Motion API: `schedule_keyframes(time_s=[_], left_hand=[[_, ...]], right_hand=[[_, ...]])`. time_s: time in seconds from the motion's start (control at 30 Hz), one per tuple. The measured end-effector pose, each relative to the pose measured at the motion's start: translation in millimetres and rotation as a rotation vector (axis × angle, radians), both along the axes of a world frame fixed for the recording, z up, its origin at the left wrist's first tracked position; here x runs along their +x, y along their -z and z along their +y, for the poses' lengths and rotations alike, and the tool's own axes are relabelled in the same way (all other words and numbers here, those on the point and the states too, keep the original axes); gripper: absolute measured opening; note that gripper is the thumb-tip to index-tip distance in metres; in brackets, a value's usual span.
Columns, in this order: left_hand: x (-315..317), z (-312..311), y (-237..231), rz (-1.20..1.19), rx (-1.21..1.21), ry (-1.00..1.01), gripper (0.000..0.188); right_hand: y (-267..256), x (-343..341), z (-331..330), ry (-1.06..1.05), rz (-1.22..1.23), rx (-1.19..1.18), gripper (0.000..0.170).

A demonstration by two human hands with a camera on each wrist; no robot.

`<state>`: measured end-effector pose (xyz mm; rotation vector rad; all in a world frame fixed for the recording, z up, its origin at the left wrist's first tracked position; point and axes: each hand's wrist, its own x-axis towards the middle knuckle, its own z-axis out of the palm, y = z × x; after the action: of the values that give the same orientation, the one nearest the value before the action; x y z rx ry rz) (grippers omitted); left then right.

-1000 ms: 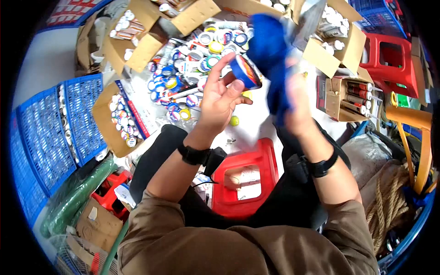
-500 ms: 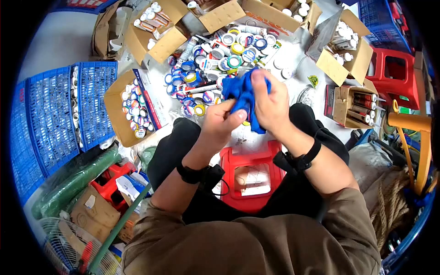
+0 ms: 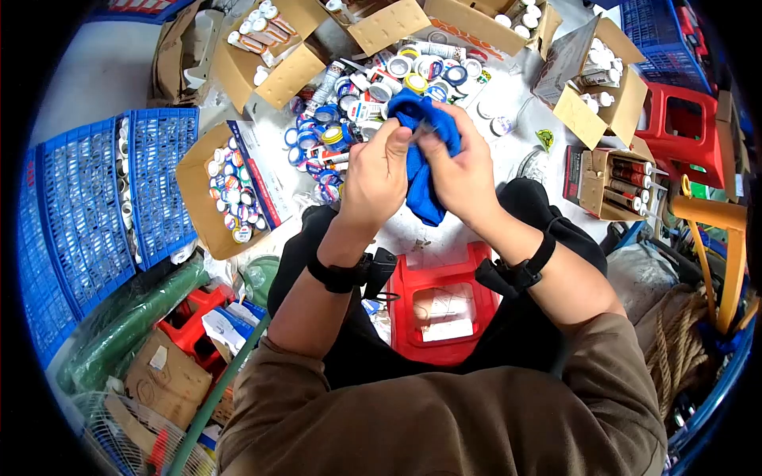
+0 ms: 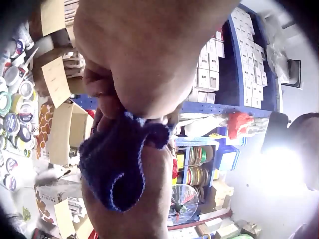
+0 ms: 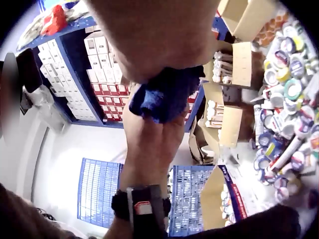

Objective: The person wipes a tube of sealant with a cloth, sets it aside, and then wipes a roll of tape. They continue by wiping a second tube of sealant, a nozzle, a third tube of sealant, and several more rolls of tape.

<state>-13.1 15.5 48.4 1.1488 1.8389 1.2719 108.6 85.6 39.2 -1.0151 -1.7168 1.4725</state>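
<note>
Both hands meet in front of the chest around a bunched blue cloth (image 3: 425, 194). My right hand (image 3: 467, 163) grips the cloth, its thumb pressing inward; one end hangs below the fingers. Against it, my left hand (image 3: 373, 178) is curled with the thumb on top. A greyish glimpse of the tape roll (image 3: 425, 128) shows between the hands; cloth and fingers hide most of it. In the left wrist view, a fold of the cloth (image 4: 112, 167) dangles beneath the left hand (image 4: 149, 64). The right wrist view shows the cloth (image 5: 167, 94) under the right hand (image 5: 159, 40).
Beyond the hands lies a heap of tape rolls and tubes (image 3: 325, 135). Open cartons stand around it, one with small rolls (image 3: 198, 166), another with cartridges (image 3: 591, 182). A red stool (image 3: 409, 325) sits between the knees. Blue crates (image 3: 79, 214) line the left.
The right hand has brought the cloth from the right onto the tape roll in the left hand. The roll, plainly visible one second ago, is now mostly covered.
</note>
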Motion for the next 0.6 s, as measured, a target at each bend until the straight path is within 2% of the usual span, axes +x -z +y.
schedule_keyframes(time_s=[0.07, 0.1, 0.13, 0.2, 0.27, 0.33, 0.37, 0.43, 0.47, 0.53, 0.57, 0.6], left_hand=[[1.2, -0.2, -5.0, 0.067, -0.037, 0.013, 0.043], [4.8, 0.1, -3.0, 0.056, -0.009, -0.034, 0.041], [7.6, 1.1, -2.0, 0.052, -0.009, -0.030, 0.041], [13.9, 4.4, -1.8, -0.017, 0.120, -0.053, 0.038], [22.1, 2.0, 16.2, -0.404, 0.164, -0.146, 0.039], [23.7, 4.7, 26.8, -0.377, 0.173, -0.253, 0.038], [21.5, 3.4, 30.3, -0.378, 0.173, -0.249, 0.038], [12.8, 0.7, 26.1, -0.057, 0.056, -0.164, 0.031], [7.4, -0.3, 23.1, -0.058, 0.057, -0.158, 0.031], [-2.1, -1.4, 9.9, 0.375, -0.008, -0.193, 0.033], [-1.5, 0.9, 5.4, 0.097, 0.034, -0.230, 0.035], [-3.6, -1.1, 6.6, 0.098, 0.033, -0.233, 0.035]], right_hand=[[-0.6, -1.3, 6.0, 0.028, 0.132, -0.263, 0.034], [-2.9, -6.4, 4.2, 0.109, 0.253, -0.429, 0.034], [-8.9, -6.3, 8.7, 0.173, 0.240, -0.562, 0.041], [-13.9, -5.2, 11.6, 0.235, 0.501, -0.953, 0.046], [-1.1, -8.5, 10.8, 0.118, 0.686, -1.086, 0.045], [-13.1, -24.5, 0.0, 0.165, 0.587, -0.679, 0.043], [-5.8, -21.3, -2.2, 0.089, 0.518, -0.572, 0.045], [4.8, -23.0, 2.0, 0.090, 0.457, -0.538, 0.039], [9.5, -23.4, 4.2, 0.096, 0.414, -0.514, 0.036], [10.0, -25.8, 6.8, 0.068, 0.227, -0.282, 0.032], [11.5, -24.8, 10.5, 0.046, 0.045, -0.141, 0.034], [5.7, -27.1, 12.3, 0.076, -0.004, -0.130, 0.041]])
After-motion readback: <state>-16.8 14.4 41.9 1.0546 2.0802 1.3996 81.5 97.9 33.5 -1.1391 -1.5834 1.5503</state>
